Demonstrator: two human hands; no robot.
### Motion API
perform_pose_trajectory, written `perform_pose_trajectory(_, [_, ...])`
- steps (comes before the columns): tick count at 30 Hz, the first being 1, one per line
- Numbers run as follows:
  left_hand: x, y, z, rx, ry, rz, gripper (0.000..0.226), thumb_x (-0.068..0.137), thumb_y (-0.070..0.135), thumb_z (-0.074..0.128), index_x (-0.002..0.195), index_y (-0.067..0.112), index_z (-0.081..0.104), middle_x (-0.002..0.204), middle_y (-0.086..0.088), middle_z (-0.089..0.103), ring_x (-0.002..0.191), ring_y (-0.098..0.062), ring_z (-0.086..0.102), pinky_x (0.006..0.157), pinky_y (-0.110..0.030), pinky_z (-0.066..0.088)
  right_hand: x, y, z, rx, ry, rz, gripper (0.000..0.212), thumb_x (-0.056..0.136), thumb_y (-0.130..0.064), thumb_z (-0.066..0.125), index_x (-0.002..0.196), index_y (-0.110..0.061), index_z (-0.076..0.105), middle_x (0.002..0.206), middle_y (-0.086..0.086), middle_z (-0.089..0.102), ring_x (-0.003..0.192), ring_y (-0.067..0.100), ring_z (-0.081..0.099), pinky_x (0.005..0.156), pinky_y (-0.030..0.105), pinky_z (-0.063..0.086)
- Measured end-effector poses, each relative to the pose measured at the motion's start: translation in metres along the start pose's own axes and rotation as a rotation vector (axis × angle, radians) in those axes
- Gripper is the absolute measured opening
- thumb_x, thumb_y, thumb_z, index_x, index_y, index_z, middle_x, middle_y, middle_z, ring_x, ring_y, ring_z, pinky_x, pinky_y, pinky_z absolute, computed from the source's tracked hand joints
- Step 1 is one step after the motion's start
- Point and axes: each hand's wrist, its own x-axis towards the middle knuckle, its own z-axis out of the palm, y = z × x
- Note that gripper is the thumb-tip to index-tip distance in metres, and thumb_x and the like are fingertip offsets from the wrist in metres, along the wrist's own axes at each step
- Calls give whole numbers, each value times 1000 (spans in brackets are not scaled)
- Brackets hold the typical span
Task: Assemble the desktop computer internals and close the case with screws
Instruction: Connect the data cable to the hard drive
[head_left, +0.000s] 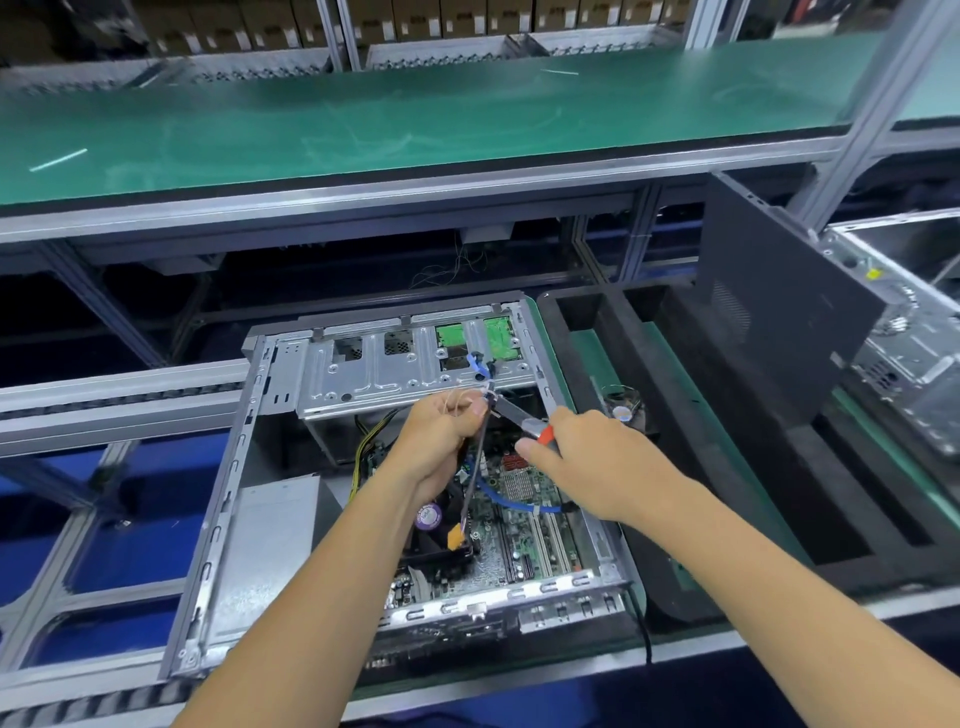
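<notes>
An open desktop case (223, 499) lies flat in front of me, its motherboard (524, 545) and silver drive cage (384, 374) exposed. My left hand (441, 436) is closed around a thin bundle of cables (475, 478) that runs down to an orange connector (456, 538). My right hand (587, 457) grips red-handled cutters (524, 421); their jaws meet the top of the bundle beside my left fingertips, just under the cage edge. A blue cable (514, 501) curves across the board below my hands.
The dark side panel (779, 312) leans upright at right, against a second bare chassis (904, 338). A black foam tray (727, 467) lies right of the case. A green shelf (415, 124) spans above. Conveyor rails (104, 395) run along the left.
</notes>
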Motion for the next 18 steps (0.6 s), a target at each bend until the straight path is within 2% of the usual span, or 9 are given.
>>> perform_pose_trajectory(3, [-1, 0, 1, 15, -21, 17, 25, 94, -2, 53, 73, 10, 50, 72, -5, 46, 71, -18, 42, 76, -29, 38, 0, -2, 4, -3, 21, -10, 43, 102, -56, 33, 91, -16, 43, 71, -1, 49, 59, 13, 47, 50, 31, 31])
perform_pose_trajectory(6, [0, -1, 0, 23, -26, 25, 23, 95, -2, 53, 74, 8, 49, 73, -7, 45, 71, -19, 41, 76, -30, 38, 1, -5, 5, -20, 34, -13, 41, 102, -55, 32, 92, -17, 40, 70, -2, 46, 57, 11, 43, 48, 30, 30])
perform_pose_trajectory(9, [0, -1, 0, 16, -24, 36, 27, 95, -2, 53, 71, 11, 48, 66, 0, 44, 64, -14, 41, 72, -28, 37, 1, -6, 7, -26, 35, -3, 40, 102, -55, 32, 92, -17, 40, 70, -2, 44, 56, 11, 42, 48, 30, 29])
perform_pose_trajectory(18, [3, -4, -2, -20, -61, 66, 26, 93, 1, 57, 71, 13, 49, 67, 2, 46, 66, -13, 42, 74, -28, 36, 5, -5, 0, 4, -32, 13, 42, 103, -54, 32, 88, -16, 42, 73, 1, 47, 59, 15, 45, 50, 30, 30])
